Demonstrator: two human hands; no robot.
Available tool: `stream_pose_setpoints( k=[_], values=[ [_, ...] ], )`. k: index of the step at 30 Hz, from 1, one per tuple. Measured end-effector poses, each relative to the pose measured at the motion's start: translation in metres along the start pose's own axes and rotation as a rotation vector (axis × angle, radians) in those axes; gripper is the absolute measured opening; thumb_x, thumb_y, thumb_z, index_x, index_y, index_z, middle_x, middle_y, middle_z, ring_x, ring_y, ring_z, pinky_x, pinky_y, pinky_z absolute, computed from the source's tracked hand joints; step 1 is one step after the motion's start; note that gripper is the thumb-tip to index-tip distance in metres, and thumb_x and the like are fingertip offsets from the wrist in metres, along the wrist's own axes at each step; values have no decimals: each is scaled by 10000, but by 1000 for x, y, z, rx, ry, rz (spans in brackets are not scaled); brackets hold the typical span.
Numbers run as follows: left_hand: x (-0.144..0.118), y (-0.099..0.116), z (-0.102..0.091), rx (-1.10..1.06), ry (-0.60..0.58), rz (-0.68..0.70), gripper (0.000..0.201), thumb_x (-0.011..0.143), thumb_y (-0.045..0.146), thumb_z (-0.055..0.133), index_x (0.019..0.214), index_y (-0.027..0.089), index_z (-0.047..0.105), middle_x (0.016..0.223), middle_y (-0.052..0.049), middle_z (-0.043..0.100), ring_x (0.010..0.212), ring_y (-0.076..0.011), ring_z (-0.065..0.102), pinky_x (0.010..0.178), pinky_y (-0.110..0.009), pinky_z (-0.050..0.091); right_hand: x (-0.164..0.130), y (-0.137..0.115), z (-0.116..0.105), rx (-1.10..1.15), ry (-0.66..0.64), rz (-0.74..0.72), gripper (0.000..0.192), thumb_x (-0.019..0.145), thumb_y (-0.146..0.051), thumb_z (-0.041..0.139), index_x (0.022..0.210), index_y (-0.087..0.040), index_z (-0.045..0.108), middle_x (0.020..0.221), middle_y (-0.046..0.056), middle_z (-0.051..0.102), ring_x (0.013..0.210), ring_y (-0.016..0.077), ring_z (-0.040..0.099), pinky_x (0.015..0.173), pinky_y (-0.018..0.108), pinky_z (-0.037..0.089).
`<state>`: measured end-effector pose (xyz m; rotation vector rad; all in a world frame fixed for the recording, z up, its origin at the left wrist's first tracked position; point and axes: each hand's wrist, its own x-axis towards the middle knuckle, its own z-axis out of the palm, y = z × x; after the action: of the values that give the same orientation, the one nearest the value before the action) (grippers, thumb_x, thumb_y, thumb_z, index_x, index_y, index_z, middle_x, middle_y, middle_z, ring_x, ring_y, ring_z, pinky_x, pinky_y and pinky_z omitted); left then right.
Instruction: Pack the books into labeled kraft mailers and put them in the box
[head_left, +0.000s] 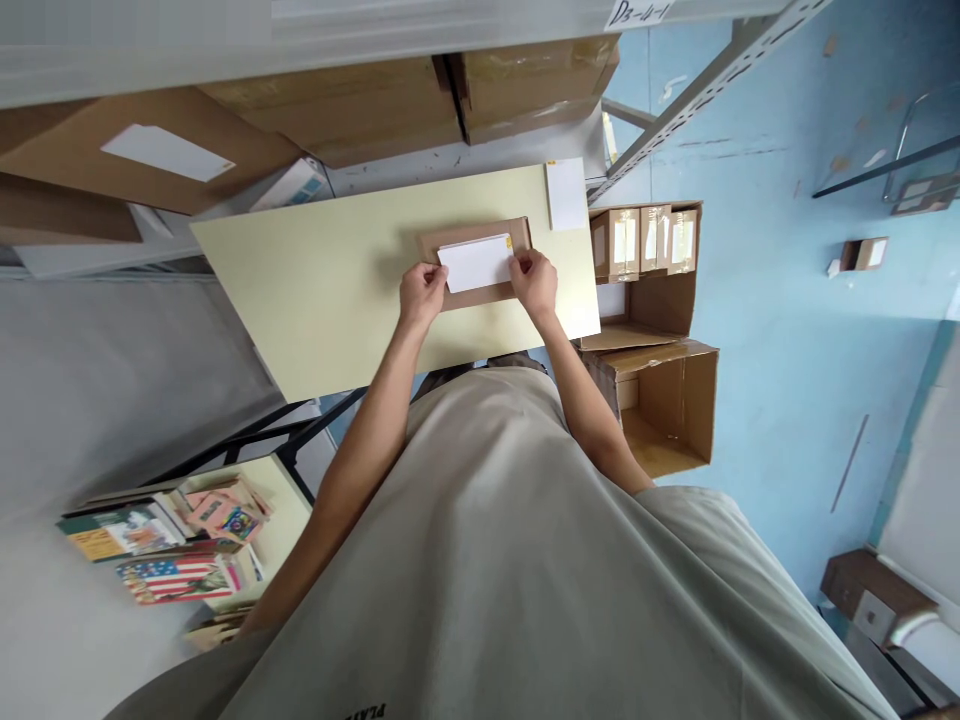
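Observation:
A flat brown cardboard box (480,297) lies on the pale yellow table (322,300). Over its top is a white label sheet (474,264) with a small yellow mark at its upper right corner. My left hand (422,293) pinches the sheet's left edge between thumb and fingers. At the right edge, my right hand (534,282) pinches the same sheet. Whether the sheet's underside touches the box, I cannot tell. Another white sheet (566,195) with a yellow mark lies at the table's far right corner.
Large cartons (360,110) stand on the shelf behind the table, under a grey shelf beam (337,40). To the right, an open carton (667,410) sits below a carton holding several small boxes (622,245). Books (180,580) are piled on a lower-left table.

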<state>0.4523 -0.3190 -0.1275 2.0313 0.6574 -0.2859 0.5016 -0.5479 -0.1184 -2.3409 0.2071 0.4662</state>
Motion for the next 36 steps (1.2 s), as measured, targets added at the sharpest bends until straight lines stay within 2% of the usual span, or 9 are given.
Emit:
stream_pose_setpoints(
  k=[4, 10, 20, 29, 32, 34, 36],
  values=[
    [3, 1, 1, -4, 22, -102, 180, 1049, 362, 723, 1015, 191, 765, 1025, -96, 817, 1001, -259, 759, 950, -344, 594, 4, 2, 2, 13, -2, 21, 213, 1155, -362, 620, 1053, -227, 749, 1141, 148, 862, 1125, 329, 823, 1083, 454, 641],
    [5, -1, 4, 19, 44, -105, 173, 1054, 339, 724, 1042, 179, 788, 1023, -98, 819, 994, -263, 758, 976, -353, 576, 8, 1, 3, 62, 7, 48, 200, 1142, -371, 644, 1030, -237, 742, 1083, 129, 851, 1162, 357, 824, 1121, 517, 640],
    [5, 4, 6, 77, 63, -140, 188, 1052, 383, 714, 1001, 208, 762, 1028, -98, 822, 1037, -282, 753, 1037, -381, 572, 8, -4, 3, 71, 30, 86, 153, 1114, -343, 658, 1031, -241, 736, 1065, 122, 858, 1204, 362, 822, 1175, 537, 627],
    [-2, 11, 10, 122, 115, -122, 192, 1083, 362, 710, 946, 230, 732, 1055, -117, 830, 1094, -300, 772, 1064, -390, 558, 5, -21, -5, -68, -25, 116, 148, 1146, -313, 612, 1083, -236, 722, 1192, 177, 848, 1241, 375, 814, 1191, 566, 618],
    [0, 10, 11, 122, 117, -117, 185, 1070, 361, 714, 932, 239, 730, 996, -103, 822, 1106, -306, 773, 1063, -397, 564, 8, -14, -13, -63, -37, 87, 138, 1127, -339, 663, 1035, -244, 702, 1181, 176, 849, 1209, 373, 806, 1184, 584, 619],
    [1, 9, 11, 119, 104, -114, 188, 1069, 364, 712, 926, 243, 730, 984, -102, 821, 1115, -310, 774, 1064, -401, 565, 11, -5, -19, -27, -52, 56, 108, 1069, -322, 745, 1014, -252, 685, 1136, 154, 854, 1143, 360, 797, 1155, 587, 637],
    [2, 9, 11, 118, 84, -117, 199, 1072, 370, 707, 922, 241, 732, 1010, -114, 831, 1126, -318, 774, 1069, -406, 564, 12, 3, -24, 4, -88, 22, 159, 982, -261, 826, 1020, -256, 672, 1093, 121, 852, 1078, 340, 787, 1118, 575, 656]
  ],
)
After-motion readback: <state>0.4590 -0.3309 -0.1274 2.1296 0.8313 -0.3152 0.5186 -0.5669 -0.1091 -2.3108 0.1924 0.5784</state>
